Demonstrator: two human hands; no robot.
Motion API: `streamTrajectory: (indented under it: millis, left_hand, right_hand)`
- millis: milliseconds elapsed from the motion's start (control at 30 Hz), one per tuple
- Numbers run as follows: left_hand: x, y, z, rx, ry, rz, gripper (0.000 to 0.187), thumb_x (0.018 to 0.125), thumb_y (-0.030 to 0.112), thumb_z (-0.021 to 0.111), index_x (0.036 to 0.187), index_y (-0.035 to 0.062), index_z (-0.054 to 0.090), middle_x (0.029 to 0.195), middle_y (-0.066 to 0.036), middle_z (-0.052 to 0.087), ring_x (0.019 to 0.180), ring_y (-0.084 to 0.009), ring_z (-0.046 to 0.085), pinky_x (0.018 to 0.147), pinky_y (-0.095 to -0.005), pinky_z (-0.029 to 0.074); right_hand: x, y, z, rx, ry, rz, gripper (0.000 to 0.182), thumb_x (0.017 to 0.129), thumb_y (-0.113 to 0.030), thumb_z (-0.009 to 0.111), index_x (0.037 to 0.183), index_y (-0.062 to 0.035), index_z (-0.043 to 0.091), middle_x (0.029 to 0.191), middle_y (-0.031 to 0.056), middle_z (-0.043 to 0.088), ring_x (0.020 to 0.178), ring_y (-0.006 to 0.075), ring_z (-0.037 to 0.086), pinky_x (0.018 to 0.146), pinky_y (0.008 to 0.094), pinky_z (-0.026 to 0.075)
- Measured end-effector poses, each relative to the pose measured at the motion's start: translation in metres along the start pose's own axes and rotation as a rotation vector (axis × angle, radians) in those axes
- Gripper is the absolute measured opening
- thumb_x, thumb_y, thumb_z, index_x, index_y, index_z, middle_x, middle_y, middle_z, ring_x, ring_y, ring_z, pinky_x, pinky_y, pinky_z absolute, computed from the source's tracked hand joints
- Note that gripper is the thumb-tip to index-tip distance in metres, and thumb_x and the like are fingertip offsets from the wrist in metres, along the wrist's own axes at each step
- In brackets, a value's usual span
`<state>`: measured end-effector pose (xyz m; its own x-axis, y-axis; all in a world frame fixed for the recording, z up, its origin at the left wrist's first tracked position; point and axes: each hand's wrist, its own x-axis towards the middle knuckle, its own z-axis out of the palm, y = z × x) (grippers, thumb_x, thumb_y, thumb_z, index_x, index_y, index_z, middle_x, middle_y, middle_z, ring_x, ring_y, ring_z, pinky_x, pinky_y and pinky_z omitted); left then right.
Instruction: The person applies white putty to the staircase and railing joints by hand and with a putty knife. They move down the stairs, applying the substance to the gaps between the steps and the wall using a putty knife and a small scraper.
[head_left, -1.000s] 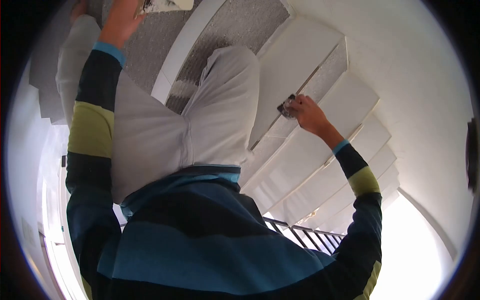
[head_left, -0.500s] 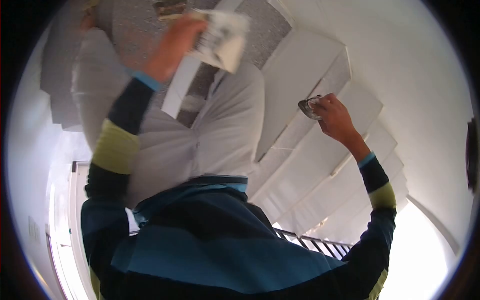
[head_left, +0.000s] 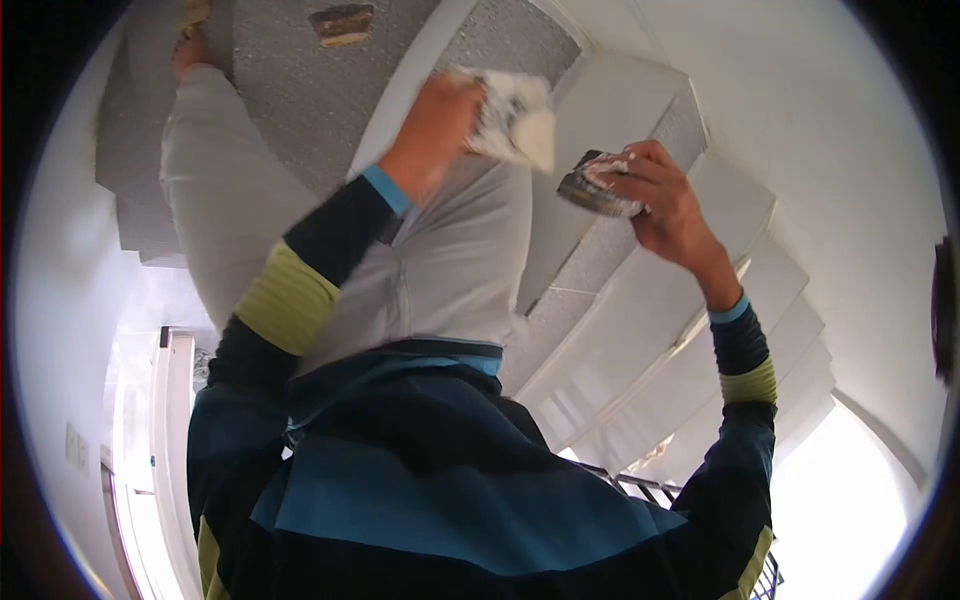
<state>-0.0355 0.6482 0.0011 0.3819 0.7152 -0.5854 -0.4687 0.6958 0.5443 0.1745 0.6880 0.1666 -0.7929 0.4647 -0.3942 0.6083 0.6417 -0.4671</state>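
My left hand (head_left: 437, 125) grips a flat, pale, squarish piece (head_left: 530, 115) smeared with white and dark patches. It hangs over my knee, and motion blurs it a little. Opposite it, my right hand (head_left: 678, 218) is closed on a dark, flat scraper-like piece (head_left: 595, 200) carrying white paste, some of it near the fingers. The two pieces face each other with a small gap. My fingers hide part of each, so their exact kind does not show.
Grey speckled stair treads (head_left: 300, 110) surround my legs, and a brown and tan block-like thing (head_left: 342, 25) lies on one. Pale steps (head_left: 620, 320) curve away beside a white wall (head_left: 800, 130). A dark railing (head_left: 640, 487) is behind me; a bare foot (head_left: 188, 50) shows top left.
My left hand has moved right with the pale piece, toward my right hand. The right hand has shifted slightly left and turned, showing more of the dark piece.
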Motion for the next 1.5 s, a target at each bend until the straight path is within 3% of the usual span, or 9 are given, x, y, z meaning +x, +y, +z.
streamTrajectory:
  millis: [167, 267, 333, 667, 733, 833, 933, 1133, 1500]
  left_hand:
    - [0.048, -0.021, -0.091, 0.627, 0.059, 0.488, 0.028, 0.088, 0.009, 0.048, 0.115, 0.0009, 0.046, 0.119, -0.012, 0.044, 0.098, -0.0232, 0.057, 0.075, -0.0338, 0.058]
    - [0.047, -0.023, -0.113, -0.645, -0.191, 0.187, 0.049, 0.068, -0.012, 0.061, 0.112, 0.0016, 0.043, 0.105, -0.012, 0.049, 0.096, -0.024, 0.053, 0.083, -0.0333, 0.044]
    - [0.029, -0.015, -0.11, 0.94, 0.214, 1.014, 0.048, 0.068, -0.01, 0.064, 0.111, 0.0009, 0.044, 0.101, -0.012, 0.049, 0.095, -0.0233, 0.053, 0.083, -0.0315, 0.043]
    - [0.024, 0.002, -0.111, 1.097, 0.114, 0.863, 0.045, 0.07, -0.004, 0.065, 0.109, 0.0007, 0.045, 0.099, -0.012, 0.049, 0.095, -0.0231, 0.051, 0.087, -0.0314, 0.041]
    - [0.048, -0.019, -0.118, -0.525, -0.138, 0.164, 0.035, 0.075, -0.003, 0.061, 0.106, 0.0005, 0.046, 0.098, -0.01, 0.05, 0.093, -0.0201, 0.051, 0.085, -0.0302, 0.042]
    - [0.014, 0.009, -0.106, 1.147, 0.213, 0.984, 0.025, 0.079, -0.004, 0.055, 0.102, 0.0003, 0.047, 0.095, -0.008, 0.05, 0.09, -0.0162, 0.052, 0.082, -0.0285, 0.042]
    - [0.037, -0.008, -0.113, -0.431, -0.066, 0.145, 0.025, 0.078, -0.006, 0.054, 0.102, -0.001, 0.047, 0.094, -0.009, 0.05, 0.088, -0.0177, 0.052, 0.081, -0.0288, 0.042]
    - [0.019, 0.007, -0.108, 0.988, 0.155, 0.806, 0.032, 0.075, -0.007, 0.056, 0.105, -0.0023, 0.047, 0.093, -0.01, 0.05, 0.086, -0.0222, 0.052, 0.081, -0.029, 0.042]
    - [0.05, -0.013, -0.124, 0.121, 0.058, 0.389, 0.04, 0.085, -0.006, 0.047, 0.122, 0.0061, 0.042, 0.125, -0.007, 0.039, 0.112, -0.0239, 0.048, 0.084, -0.0337, 0.055]
  right_hand:
    - [-0.061, 0.045, 0.014, -0.119, -0.234, 0.241, 0.043, 0.054, 0.01, 0.057, 0.093, -0.0069, 0.065, 0.094, 0.0068, 0.058, 0.097, 0.0267, 0.051, 0.079, 0.0357, 0.049]
    - [-0.074, 0.054, 0.037, -0.186, -0.352, 0.19, 0.04, 0.055, 0.006, 0.061, 0.093, -0.0077, 0.065, 0.094, 0.0057, 0.056, 0.098, 0.0255, 0.049, 0.082, 0.0358, 0.047]
    - [-0.079, 0.058, 0.05, -0.217, -0.384, 0.156, 0.038, 0.055, 0.003, 0.064, 0.092, -0.0077, 0.064, 0.095, 0.0048, 0.056, 0.1, 0.0247, 0.048, 0.083, 0.0352, 0.046]
    - [-0.067, 0.069, 0.048, -0.426, -0.542, 0.038, 0.024, 0.065, -0.004, 0.061, 0.088, -0.0072, 0.065, 0.099, 0.0018, 0.056, 0.101, 0.0206, 0.047, 0.081, 0.0324, 0.042]
    - [-0.073, 0.072, 0.048, -0.443, -0.456, 0.048, 0.023, 0.066, -0.003, 0.06, 0.087, -0.0072, 0.065, 0.1, 0.0019, 0.056, 0.101, 0.0205, 0.047, 0.081, 0.0318, 0.042]
    - [-0.066, 0.086, 0.043, -0.389, -0.509, 0.036, 0.024, 0.066, -0.001, 0.059, 0.089, -0.0073, 0.065, 0.101, 0.0023, 0.056, 0.101, 0.0208, 0.047, 0.082, 0.0313, 0.043]
    - [-0.061, 0.09, 0.031, -0.447, -0.608, 0.044, 0.028, 0.066, 0.001, 0.058, 0.091, -0.0072, 0.066, 0.101, 0.0027, 0.055, 0.102, 0.0213, 0.047, 0.083, 0.0313, 0.043]
    - [-0.048, 0.1, 0.01, -0.492, -0.791, 0.099, 0.038, 0.062, 0.0, 0.061, 0.099, -0.0063, 0.063, 0.106, 0.0052, 0.053, 0.104, 0.0256, 0.046, 0.088, 0.0356, 0.044]
    - [-0.051, 0.134, 0.002, -0.513, -0.519, 0.085, 0.04, 0.059, 0.004, 0.06, 0.097, -0.0064, 0.064, 0.096, 0.0064, 0.053, 0.097, 0.026, 0.049, 0.082, 0.0336, 0.046]
